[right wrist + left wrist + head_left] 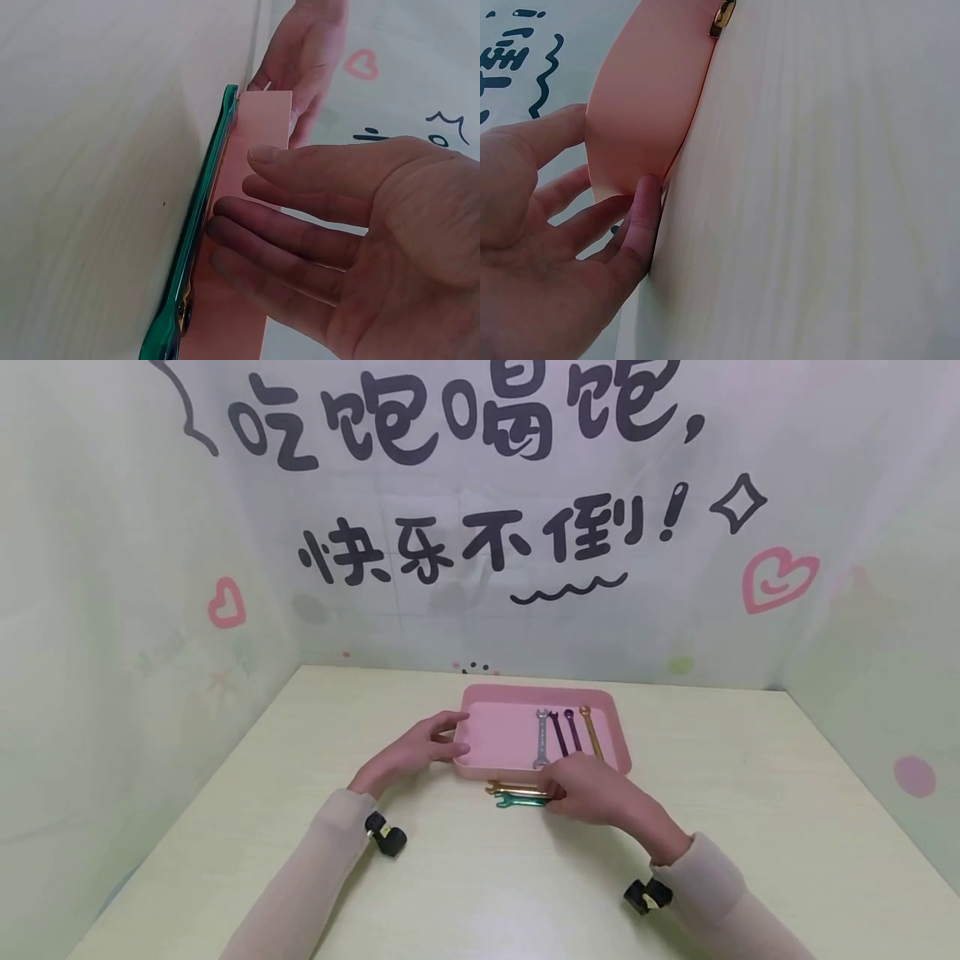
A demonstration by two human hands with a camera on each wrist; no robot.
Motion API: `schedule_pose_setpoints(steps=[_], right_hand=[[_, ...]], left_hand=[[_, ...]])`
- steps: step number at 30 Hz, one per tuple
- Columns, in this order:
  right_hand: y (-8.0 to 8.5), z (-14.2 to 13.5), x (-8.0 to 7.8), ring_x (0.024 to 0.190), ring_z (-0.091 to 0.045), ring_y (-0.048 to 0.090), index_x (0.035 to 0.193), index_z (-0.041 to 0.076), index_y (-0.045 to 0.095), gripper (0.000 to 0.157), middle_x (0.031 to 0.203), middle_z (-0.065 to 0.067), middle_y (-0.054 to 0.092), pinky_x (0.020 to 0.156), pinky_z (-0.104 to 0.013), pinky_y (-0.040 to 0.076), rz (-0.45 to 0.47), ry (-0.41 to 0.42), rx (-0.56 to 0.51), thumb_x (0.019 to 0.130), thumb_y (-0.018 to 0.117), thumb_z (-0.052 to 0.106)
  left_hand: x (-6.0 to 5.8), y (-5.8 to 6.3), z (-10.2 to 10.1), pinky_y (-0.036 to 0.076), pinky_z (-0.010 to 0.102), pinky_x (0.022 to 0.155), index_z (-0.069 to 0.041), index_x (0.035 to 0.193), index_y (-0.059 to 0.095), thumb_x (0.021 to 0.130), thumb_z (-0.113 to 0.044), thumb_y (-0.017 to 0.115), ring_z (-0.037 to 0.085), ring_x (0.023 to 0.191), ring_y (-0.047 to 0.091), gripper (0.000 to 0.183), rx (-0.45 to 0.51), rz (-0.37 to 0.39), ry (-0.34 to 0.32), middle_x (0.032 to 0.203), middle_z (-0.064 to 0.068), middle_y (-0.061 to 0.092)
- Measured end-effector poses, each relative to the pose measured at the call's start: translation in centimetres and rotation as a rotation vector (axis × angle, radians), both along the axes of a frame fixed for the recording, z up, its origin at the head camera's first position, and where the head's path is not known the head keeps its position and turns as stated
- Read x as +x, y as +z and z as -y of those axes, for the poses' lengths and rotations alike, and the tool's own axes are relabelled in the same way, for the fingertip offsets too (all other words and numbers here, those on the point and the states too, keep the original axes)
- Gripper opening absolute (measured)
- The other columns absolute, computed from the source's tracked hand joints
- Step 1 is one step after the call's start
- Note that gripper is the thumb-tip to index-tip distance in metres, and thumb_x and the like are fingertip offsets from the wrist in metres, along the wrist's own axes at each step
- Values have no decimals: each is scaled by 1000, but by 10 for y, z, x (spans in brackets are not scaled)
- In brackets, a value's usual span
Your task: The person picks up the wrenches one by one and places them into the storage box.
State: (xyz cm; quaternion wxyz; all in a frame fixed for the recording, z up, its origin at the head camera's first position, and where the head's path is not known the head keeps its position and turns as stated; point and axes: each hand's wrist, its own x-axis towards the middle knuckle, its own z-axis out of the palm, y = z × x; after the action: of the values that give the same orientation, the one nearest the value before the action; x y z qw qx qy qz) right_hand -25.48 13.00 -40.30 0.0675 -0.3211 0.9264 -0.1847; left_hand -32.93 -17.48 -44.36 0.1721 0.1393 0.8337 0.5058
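Observation:
A pink tray (498, 772) stands on the table, with a silver wrench (542, 739), two purple wrenches (572, 729) and a gold wrench (592, 731) side by side in its right half. My left hand (412, 749) holds the tray's left end, thumb over the rim and fingers against the outer wall. Along the tray's front, on the table, lie a green wrench (201, 202) and a second gold wrench (513, 789). Over their right ends is my right hand (592, 789), fingers loosely extended beside the tray wall; whether the fingertips touch the green wrench I cannot tell.
The pale wood-grain table (480, 885) runs back to a printed curtain (420, 627) with black lettering and pink hearts. More curtain hangs at the left and right sides. A small black camera (386, 835) is strapped at each wrist.

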Motion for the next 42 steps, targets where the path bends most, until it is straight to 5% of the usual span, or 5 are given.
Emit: schedule_pose_setpoints(steps=[11, 15, 20, 32, 42], right_hand=[[-3, 2, 2, 63, -6, 45, 77, 16, 63, 21, 66, 9, 44, 57, -19, 34, -24, 8, 29, 87, 78, 5], [-3, 2, 2, 69, -9, 51, 88, 12, 74, 12, 72, 7, 56, 61, -21, 42, 2, -2, 30, 86, 80, 2], [-3, 5, 3, 76, -12, 56, 103, 11, 79, 21, 82, 4, 66, 68, -24, 49, 47, -28, 52, 84, 81, 1], [-5, 9, 9, 72, -11, 55, 95, 13, 78, 22, 74, 6, 60, 61, -23, 45, 35, -30, 86, 81, 81, -4], [-5, 5, 6, 67, -8, 51, 82, 18, 73, 22, 71, 7, 57, 57, -20, 39, 21, 48, 104, 83, 78, -4]], left_hand=[[-1, 0, 0, 40, 56, 121, -22, 160, 37, 99, -35, 69, 37, 150, 41, 70, -21, -6, 3, 165, 10, 39], [0, 0, 0, 41, 55, 120, -22, 160, 38, 99, -34, 70, 37, 150, 42, 70, -14, -1, 9, 165, 10, 40], [2, 2, 0, 42, 56, 119, -21, 160, 38, 99, -34, 70, 38, 149, 43, 70, -6, -4, 6, 165, 12, 40], [0, -1, -1, 41, 56, 120, -21, 160, 38, 99, -33, 70, 36, 149, 44, 69, -12, 2, 13, 164, 9, 41], [-1, -1, -1, 39, 58, 121, -24, 159, 40, 98, -35, 70, 36, 148, 44, 69, -11, 3, 23, 163, 7, 42]])
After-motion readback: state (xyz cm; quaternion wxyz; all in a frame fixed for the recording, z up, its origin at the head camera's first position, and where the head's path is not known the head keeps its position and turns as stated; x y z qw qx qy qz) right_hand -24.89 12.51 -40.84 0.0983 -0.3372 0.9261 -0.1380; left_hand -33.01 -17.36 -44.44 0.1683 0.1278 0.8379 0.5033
